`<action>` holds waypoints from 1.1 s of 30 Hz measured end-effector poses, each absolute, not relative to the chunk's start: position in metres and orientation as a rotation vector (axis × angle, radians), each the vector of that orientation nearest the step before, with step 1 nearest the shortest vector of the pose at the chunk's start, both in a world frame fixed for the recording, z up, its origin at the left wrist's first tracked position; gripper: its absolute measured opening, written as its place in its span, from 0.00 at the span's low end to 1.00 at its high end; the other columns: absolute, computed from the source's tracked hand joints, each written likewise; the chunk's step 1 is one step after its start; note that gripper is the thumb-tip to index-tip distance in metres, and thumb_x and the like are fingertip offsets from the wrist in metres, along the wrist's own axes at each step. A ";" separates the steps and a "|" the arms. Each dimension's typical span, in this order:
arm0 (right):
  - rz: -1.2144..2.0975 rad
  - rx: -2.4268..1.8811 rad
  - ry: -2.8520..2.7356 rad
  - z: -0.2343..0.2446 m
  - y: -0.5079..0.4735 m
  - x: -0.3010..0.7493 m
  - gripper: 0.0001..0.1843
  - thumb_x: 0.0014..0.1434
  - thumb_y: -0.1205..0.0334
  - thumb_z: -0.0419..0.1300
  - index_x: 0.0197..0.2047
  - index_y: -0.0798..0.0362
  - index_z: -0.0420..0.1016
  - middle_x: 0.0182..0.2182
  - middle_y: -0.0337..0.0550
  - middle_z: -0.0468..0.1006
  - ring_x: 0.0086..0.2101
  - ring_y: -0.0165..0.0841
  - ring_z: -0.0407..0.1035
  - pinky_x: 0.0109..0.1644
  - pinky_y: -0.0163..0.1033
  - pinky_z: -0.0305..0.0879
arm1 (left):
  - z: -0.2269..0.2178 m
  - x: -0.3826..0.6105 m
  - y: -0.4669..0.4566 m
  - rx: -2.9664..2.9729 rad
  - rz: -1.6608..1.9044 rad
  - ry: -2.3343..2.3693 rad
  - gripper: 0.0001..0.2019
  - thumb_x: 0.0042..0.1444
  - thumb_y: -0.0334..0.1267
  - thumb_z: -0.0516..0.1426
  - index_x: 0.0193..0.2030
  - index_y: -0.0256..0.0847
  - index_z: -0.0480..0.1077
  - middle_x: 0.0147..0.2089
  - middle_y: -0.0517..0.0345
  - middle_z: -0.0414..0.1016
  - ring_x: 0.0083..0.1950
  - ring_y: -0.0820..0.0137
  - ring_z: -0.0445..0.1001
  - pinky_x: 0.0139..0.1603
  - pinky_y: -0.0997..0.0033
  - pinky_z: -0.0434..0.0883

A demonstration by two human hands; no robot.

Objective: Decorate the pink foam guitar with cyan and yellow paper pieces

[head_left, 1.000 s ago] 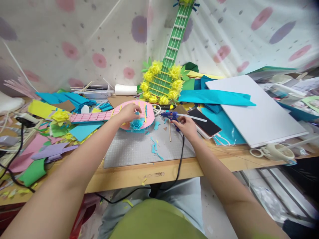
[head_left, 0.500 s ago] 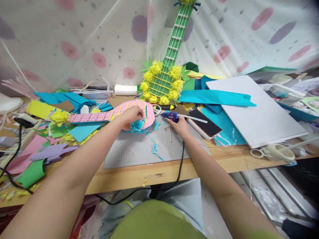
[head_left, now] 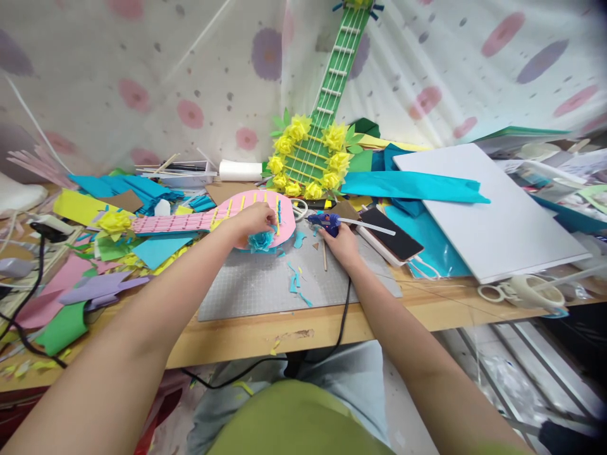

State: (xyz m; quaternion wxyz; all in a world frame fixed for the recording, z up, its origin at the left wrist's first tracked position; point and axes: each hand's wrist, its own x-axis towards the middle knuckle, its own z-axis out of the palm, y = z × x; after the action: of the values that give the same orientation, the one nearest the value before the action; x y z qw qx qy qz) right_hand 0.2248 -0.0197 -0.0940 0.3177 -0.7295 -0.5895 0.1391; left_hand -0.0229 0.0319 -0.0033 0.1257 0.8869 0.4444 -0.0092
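A pink paper guitar (head_left: 190,221) lies flat on the desk, its round body on a grey cutting mat (head_left: 265,284). My left hand (head_left: 253,221) rests on that body with fingers pinched on a small blue piece, just above a blue paper flower (head_left: 261,240). My right hand (head_left: 339,243) is wrapped round the handle of a blue glue gun (head_left: 325,220), nozzle pointing left toward the guitar, a clear glue stick jutting out to the right. The gun's black cord (head_left: 344,309) runs off the desk's front edge.
A green paper guitar (head_left: 322,126) with yellow flowers leans on the spotted backdrop. A phone (head_left: 391,234), teal paper (head_left: 412,186) and a white board (head_left: 493,208) lie right. Coloured paper scraps (head_left: 80,278) crowd the left. Tape rolls (head_left: 521,292) sit at the right front.
My left hand slid slightly right along the pink guitar's body toward the blue flower. My right hand moved up and closed more tightly on the glue gun.
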 end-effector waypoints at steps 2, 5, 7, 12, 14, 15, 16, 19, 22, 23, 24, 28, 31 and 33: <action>0.360 -1.898 -1.548 -0.096 -0.020 0.225 0.23 0.53 0.46 0.57 0.46 0.54 0.72 0.43 0.53 0.76 0.44 0.44 0.70 0.45 0.44 0.63 | -0.003 -0.025 0.031 2.527 0.062 1.314 0.09 0.43 0.38 0.57 0.32 0.39 0.73 0.38 0.55 0.74 0.39 0.68 0.71 0.37 0.73 0.65; 0.361 -1.866 -1.535 -0.099 -0.020 0.227 0.24 0.52 0.45 0.57 0.45 0.55 0.72 0.42 0.54 0.76 0.43 0.45 0.70 0.44 0.45 0.63 | -0.007 -0.029 0.033 2.399 0.243 1.361 0.09 0.43 0.41 0.58 0.30 0.40 0.73 0.34 0.58 0.75 0.36 0.69 0.71 0.33 0.73 0.64; 0.363 -1.848 -1.531 -0.099 -0.020 0.227 0.24 0.52 0.45 0.57 0.44 0.55 0.72 0.42 0.54 0.76 0.42 0.46 0.70 0.44 0.45 0.63 | -0.010 -0.033 0.035 2.300 0.336 1.397 0.09 0.44 0.44 0.58 0.29 0.41 0.73 0.30 0.60 0.75 0.32 0.71 0.70 0.30 0.73 0.62; 0.349 -1.832 -1.527 -0.099 -0.020 0.227 0.23 0.52 0.46 0.57 0.43 0.55 0.70 0.41 0.54 0.75 0.41 0.45 0.69 0.43 0.46 0.62 | -0.011 -0.037 0.039 2.103 0.493 1.436 0.11 0.42 0.45 0.60 0.27 0.39 0.74 0.28 0.60 0.75 0.31 0.71 0.70 0.32 0.72 0.63; 0.317 -1.823 -1.528 -0.099 -0.022 0.228 0.23 0.51 0.46 0.58 0.43 0.55 0.69 0.41 0.54 0.74 0.42 0.44 0.68 0.44 0.46 0.62 | -0.008 -0.038 0.037 2.040 0.518 1.448 0.10 0.41 0.43 0.61 0.27 0.38 0.75 0.29 0.59 0.76 0.32 0.71 0.70 0.33 0.72 0.64; 0.286 -1.821 -1.524 -0.099 -0.023 0.229 0.24 0.50 0.45 0.58 0.43 0.55 0.68 0.41 0.54 0.74 0.42 0.44 0.68 0.44 0.46 0.62 | -0.007 -0.038 0.036 2.016 0.522 1.452 0.10 0.41 0.43 0.61 0.27 0.38 0.75 0.29 0.58 0.77 0.32 0.71 0.71 0.33 0.72 0.65; 0.243 -1.821 -1.520 -0.098 -0.024 0.230 0.24 0.50 0.45 0.59 0.43 0.55 0.67 0.41 0.54 0.73 0.42 0.44 0.67 0.45 0.47 0.61 | -0.005 -0.038 0.035 2.000 0.521 1.453 0.10 0.41 0.43 0.61 0.27 0.38 0.76 0.30 0.58 0.77 0.32 0.70 0.71 0.33 0.72 0.65; 0.062 -1.816 -1.517 -0.095 -0.029 0.234 0.23 0.49 0.43 0.59 0.38 0.54 0.65 0.39 0.54 0.72 0.43 0.44 0.65 0.47 0.48 0.59 | 0.000 -0.040 0.031 1.988 0.517 1.464 0.10 0.40 0.44 0.61 0.27 0.39 0.76 0.29 0.58 0.77 0.31 0.71 0.70 0.32 0.73 0.63; -0.028 -1.827 -1.546 -0.088 -0.039 0.236 0.21 0.49 0.41 0.58 0.30 0.51 0.61 0.32 0.50 0.71 0.39 0.43 0.64 0.44 0.47 0.59 | 0.000 -0.040 0.027 2.007 0.559 1.485 0.12 0.39 0.47 0.62 0.24 0.38 0.75 0.25 0.59 0.75 0.28 0.72 0.68 0.28 0.73 0.61; 0.000 -1.839 -1.572 -0.085 -0.043 0.235 0.21 0.50 0.41 0.57 0.27 0.50 0.59 0.29 0.47 0.70 0.36 0.41 0.64 0.41 0.45 0.59 | 0.000 -0.040 0.026 2.012 0.579 1.491 0.13 0.39 0.48 0.62 0.23 0.38 0.74 0.23 0.59 0.73 0.26 0.73 0.67 0.27 0.73 0.60; 0.050 -1.846 -1.604 -0.082 -0.048 0.233 0.21 0.50 0.41 0.56 0.25 0.49 0.57 0.26 0.45 0.69 0.33 0.39 0.64 0.38 0.43 0.59 | 0.000 -0.039 0.025 2.013 0.598 1.496 0.14 0.39 0.49 0.62 0.22 0.38 0.73 0.22 0.59 0.72 0.25 0.73 0.65 0.26 0.73 0.59; 0.316 -1.705 -1.735 -0.066 -0.057 0.211 0.20 0.53 0.44 0.55 0.23 0.49 0.56 0.22 0.40 0.68 0.26 0.33 0.62 0.31 0.38 0.56 | 0.000 -0.033 0.019 2.015 0.640 1.494 0.16 0.39 0.50 0.63 0.19 0.38 0.69 0.18 0.63 0.65 0.22 0.76 0.60 0.23 0.73 0.55; 0.554 -1.430 -1.692 -0.053 -0.048 0.185 0.15 0.52 0.48 0.58 0.27 0.50 0.62 0.27 0.39 0.72 0.28 0.31 0.64 0.33 0.38 0.60 | 0.003 -0.027 0.014 2.074 0.631 1.443 0.18 0.39 0.50 0.63 0.16 0.38 0.65 0.17 0.65 0.60 0.21 0.78 0.57 0.23 0.72 0.53; 0.790 -1.268 -1.569 -0.047 -0.035 0.166 0.14 0.49 0.50 0.60 0.32 0.50 0.64 0.31 0.39 0.74 0.29 0.30 0.66 0.34 0.37 0.63 | 0.004 -0.025 0.013 2.090 0.601 1.420 0.17 0.39 0.49 0.63 0.17 0.38 0.65 0.17 0.65 0.60 0.21 0.78 0.57 0.23 0.72 0.53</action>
State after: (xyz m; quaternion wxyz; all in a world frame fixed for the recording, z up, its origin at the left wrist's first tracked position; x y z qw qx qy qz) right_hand 0.1662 -0.0351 -0.0467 0.4685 -0.5171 -0.6398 0.3223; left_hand -0.0245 0.0126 0.0037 0.2687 0.7752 0.5266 0.2227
